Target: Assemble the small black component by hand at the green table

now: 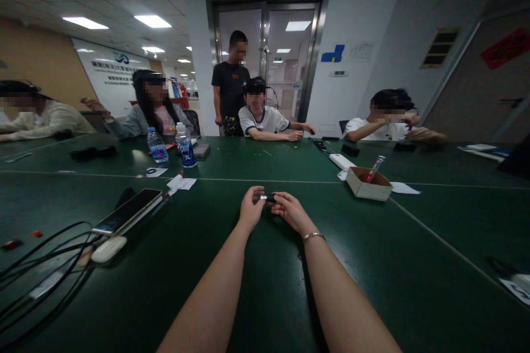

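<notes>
Between my two hands, just above the green table [273, 276], is a small black tube with a silver band [267, 198]. It lies roughly level, and its exact kind is too small to tell. My left hand [251, 210] pinches its left end between thumb and fingers. The right end is gripped by the fingertips of my right hand [291, 212], which has a silver bracelet [313, 236] at the wrist. Fingers cover both ends of the tube.
Left of my arms lie a phone [128, 212], a white rounded device [109, 249] and black cables [49, 256]. Two water bottles [186, 146] stand farther back. A small open box [370, 190] holding a tube sits at right. Several people are around the table.
</notes>
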The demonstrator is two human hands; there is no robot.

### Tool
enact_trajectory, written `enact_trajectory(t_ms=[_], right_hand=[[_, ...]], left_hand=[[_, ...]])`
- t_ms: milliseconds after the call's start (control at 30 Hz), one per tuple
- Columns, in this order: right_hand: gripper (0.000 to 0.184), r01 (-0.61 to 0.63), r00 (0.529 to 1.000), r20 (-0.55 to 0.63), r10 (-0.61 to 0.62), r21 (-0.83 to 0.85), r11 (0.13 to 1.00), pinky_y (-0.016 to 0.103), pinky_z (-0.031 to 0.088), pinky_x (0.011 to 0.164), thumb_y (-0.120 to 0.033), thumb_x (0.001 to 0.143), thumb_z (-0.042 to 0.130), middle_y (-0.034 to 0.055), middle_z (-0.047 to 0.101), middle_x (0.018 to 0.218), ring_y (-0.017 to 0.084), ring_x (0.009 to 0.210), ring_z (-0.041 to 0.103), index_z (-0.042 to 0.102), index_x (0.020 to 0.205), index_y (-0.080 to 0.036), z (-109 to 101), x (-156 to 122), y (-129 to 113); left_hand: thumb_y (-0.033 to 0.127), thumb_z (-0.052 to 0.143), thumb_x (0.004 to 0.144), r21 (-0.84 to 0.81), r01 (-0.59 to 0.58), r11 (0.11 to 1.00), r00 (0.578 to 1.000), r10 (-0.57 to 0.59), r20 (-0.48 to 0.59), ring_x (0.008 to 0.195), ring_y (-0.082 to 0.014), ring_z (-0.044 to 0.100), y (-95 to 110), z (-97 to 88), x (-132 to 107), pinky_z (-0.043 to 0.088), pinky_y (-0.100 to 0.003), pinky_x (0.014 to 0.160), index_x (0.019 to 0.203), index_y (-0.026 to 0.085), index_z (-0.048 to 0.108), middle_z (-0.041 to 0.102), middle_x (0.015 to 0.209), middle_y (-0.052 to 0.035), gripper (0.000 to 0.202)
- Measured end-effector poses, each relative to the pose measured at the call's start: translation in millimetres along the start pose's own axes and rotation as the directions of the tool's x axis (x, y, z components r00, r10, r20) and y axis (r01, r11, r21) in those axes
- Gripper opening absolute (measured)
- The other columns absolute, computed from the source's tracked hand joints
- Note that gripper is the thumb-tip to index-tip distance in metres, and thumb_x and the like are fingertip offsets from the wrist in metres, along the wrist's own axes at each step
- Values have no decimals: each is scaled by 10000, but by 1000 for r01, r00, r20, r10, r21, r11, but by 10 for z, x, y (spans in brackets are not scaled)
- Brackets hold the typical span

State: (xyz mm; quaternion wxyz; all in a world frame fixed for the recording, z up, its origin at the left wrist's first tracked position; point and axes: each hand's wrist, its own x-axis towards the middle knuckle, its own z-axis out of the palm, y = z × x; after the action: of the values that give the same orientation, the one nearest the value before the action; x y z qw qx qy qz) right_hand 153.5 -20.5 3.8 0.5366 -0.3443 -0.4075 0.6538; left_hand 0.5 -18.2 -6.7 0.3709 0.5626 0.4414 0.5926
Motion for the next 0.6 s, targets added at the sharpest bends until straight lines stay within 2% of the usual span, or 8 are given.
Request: enact_trajectory(t_ms=[167,400,600], right_hand=[[223,-8,1000,1,8,10,1000,264,574,632,-201,772,753,83,694,767,136,592,656,617,936,-132,-3,1,-2],[220,-14,1000,6,14,10,1000,259,575,631,-207,786,746,79,691,768,141,610,666,609,942,-136,-3,2,-2],[180,-14,1000,7,14,6,1000,264,576,627,-200,791,728,56,692,760,128,595,652,615,920,-149,7,-3,-13]], left_hand=[[172,578,799,3,-5,1000,1000,5,9,868,-166,615,-3,-4,1,509,-309,815,1041,192,612,634,943,-58,246],[278,578,838,29,24,999,999,-25,22,848,-163,617,-68,-15,18,513,-278,751,1028,202,624,649,948,-56,210],[323,566,859,36,59,998,997,-61,45,826,-165,612,10,-23,-13,498,-230,635,1011,189,625,642,916,-63,211]])
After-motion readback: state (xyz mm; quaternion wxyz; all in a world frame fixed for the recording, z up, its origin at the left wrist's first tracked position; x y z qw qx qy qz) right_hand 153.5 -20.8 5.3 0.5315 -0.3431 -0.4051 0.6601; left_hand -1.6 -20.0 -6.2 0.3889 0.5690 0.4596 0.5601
